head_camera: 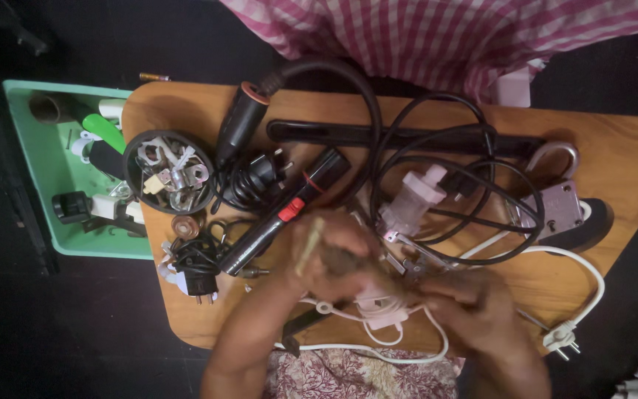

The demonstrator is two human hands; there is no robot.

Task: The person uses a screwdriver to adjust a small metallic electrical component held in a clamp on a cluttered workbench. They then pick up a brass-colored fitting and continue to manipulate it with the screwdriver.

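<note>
Both my hands are blurred by motion over the near edge of a small wooden table (pixel 629 148). My left hand (pixel 330 258) is curled around a thin tan stick-like tool (pixel 309 246) that points up and away. My right hand (pixel 474 303) sits close beside it with bent fingers; the blur hides what it grips. Between and under the hands lies a small pale pink-white device (pixel 378 309) on a white cable (pixel 592 277) that ends in a white plug (pixel 564 337). A black torch with a red button (pixel 282 214) lies just left of my left hand.
A round black bowl of metal parts (pixel 170 171), a black plug (pixel 199 279), a long black hair iron (pixel 407 133), looped black cables (pixel 437 111), a pink adapter (pixel 413 193) and a padlock (pixel 555 203) crowd the table. A green tray (pixel 38 170) stands left. A person in pink checked cloth (pixel 444 37) is opposite.
</note>
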